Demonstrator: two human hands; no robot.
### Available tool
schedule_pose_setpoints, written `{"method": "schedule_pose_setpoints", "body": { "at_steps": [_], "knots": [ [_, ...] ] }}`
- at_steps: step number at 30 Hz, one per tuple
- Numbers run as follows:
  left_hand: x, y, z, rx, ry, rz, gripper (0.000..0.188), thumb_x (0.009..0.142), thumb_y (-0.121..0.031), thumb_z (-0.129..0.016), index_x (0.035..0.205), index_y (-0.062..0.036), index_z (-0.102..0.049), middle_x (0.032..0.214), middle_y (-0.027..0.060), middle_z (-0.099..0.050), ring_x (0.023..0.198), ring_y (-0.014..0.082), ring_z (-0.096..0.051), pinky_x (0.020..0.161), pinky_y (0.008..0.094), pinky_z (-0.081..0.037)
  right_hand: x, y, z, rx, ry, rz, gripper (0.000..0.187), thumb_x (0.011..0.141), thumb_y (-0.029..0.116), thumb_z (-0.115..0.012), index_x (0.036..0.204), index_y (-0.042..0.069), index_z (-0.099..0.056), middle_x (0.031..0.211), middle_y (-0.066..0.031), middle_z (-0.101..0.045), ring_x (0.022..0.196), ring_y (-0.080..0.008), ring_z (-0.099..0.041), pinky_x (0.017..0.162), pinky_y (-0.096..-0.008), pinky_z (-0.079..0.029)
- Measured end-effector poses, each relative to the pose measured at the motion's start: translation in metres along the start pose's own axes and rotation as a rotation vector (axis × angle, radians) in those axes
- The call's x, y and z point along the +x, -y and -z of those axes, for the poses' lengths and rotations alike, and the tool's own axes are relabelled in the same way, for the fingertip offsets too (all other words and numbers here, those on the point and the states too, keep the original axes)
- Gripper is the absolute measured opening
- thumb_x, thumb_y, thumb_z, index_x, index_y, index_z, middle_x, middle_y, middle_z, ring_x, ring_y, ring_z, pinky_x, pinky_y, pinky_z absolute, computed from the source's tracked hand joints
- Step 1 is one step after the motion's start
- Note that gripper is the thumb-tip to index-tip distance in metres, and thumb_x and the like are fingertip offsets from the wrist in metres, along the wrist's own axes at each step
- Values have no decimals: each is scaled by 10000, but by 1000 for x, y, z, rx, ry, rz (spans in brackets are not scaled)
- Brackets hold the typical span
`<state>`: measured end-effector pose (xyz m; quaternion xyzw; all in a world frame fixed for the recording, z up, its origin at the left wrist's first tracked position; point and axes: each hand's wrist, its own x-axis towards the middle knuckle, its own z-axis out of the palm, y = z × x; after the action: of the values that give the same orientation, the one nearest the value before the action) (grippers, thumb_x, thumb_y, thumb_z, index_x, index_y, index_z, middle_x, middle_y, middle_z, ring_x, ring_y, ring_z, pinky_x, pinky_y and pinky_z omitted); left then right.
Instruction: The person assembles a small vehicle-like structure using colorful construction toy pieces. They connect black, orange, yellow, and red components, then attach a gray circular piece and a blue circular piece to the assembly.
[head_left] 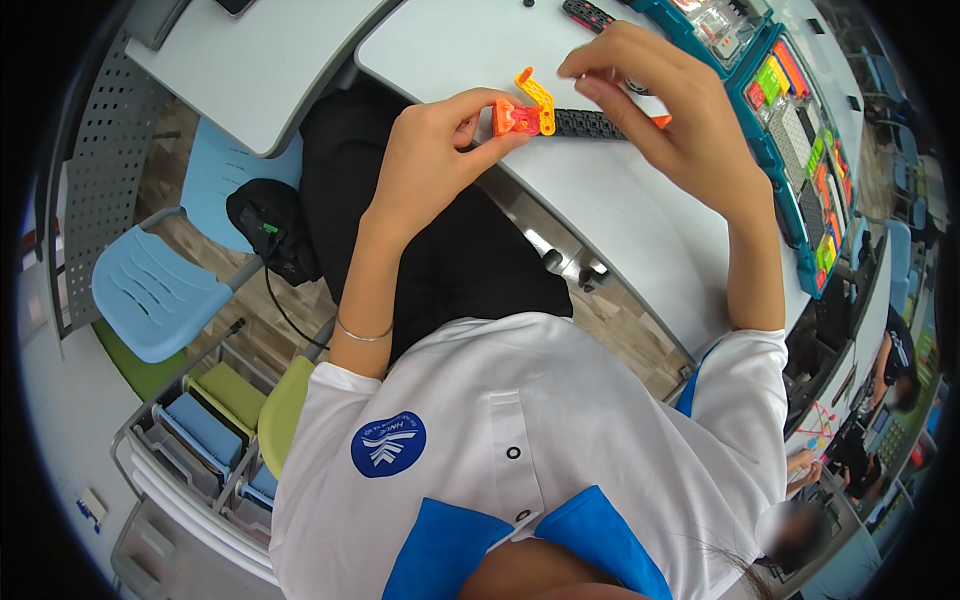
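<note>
My left hand [435,150] pinches an orange plastic building block [512,118] between thumb and fingers, close to the edge of the white table. A yellow bent beam [540,98] with holes stands up from the block's right side. From there a black ridged strip [590,124] runs to the right, with a small orange piece [661,121] near its far end, partly behind my right hand. Raised just above the strip, my right hand [675,105] has its thumb and forefinger drawn close together; whatever is between them is too small to make out.
A teal case [797,225] with colourful building pieces lies open along the right of the white table [640,215]. Another black strip [588,14] lies at the back. Blue chairs [160,290], a black bag [270,230] and a second table [265,60] are at left; people sit far right.
</note>
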<state>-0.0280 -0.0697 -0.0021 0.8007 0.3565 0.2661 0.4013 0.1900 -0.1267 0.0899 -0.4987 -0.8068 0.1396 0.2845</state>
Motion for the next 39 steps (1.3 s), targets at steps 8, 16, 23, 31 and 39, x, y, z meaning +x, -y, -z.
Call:
{"method": "schedule_pose_setpoints", "body": {
  "at_steps": [8, 16, 23, 31, 39],
  "knots": [
    [-14, -8, -6, -72, -159, -149, 395, 772, -55, -807, 1156, -91, -719, 578, -19, -250, 506, 64, -264, 490, 242, -246, -14, 9, -11, -62, -65, 130, 124, 827, 46, -737, 919, 57, -654, 871, -55, -642, 704, -252, -648, 606, -336, -516],
    [-10, 0, -12, -108, -178, -177, 403, 778, -7, -816, 1168, -49, -724, 605, -61, -235, 537, 27, -230, 510, 208, -193, -31, 5, -33, -253, -213, 172, 282, 734, -11, -716, 1007, 48, -674, 964, -60, -661, 762, -226, -674, 601, -321, -539],
    [-10, 0, -14, -86, -180, -154, 396, 760, -29, -780, 1144, -113, -735, 564, -10, -254, 481, 63, -271, 473, 234, -269, -28, 2, -23, -267, -247, 133, 255, 731, 17, -751, 967, 61, -665, 920, -50, -636, 743, -217, -648, 585, -320, -519],
    [-12, 0, -17, -135, -190, -155, 410, 760, -15, -837, 1155, -46, -730, 601, -64, -221, 537, 26, -220, 520, 209, -183, -25, 10, -17, -60, -238, 41, 145, 797, -4, -735, 912, 46, -662, 904, -60, -642, 783, -230, -646, 649, -316, -527],
    [-11, 0, -20, -126, -179, -95, 379, 762, -44, -849, 1123, -41, -733, 592, -69, -221, 536, 29, -226, 518, 222, -184, -25, -1, 0, 505, -123, -171, 135, 884, -43, -671, 1013, -3, -662, 1004, -81, -683, 863, -152, -648, 798, -302, -528]
  ]
}}
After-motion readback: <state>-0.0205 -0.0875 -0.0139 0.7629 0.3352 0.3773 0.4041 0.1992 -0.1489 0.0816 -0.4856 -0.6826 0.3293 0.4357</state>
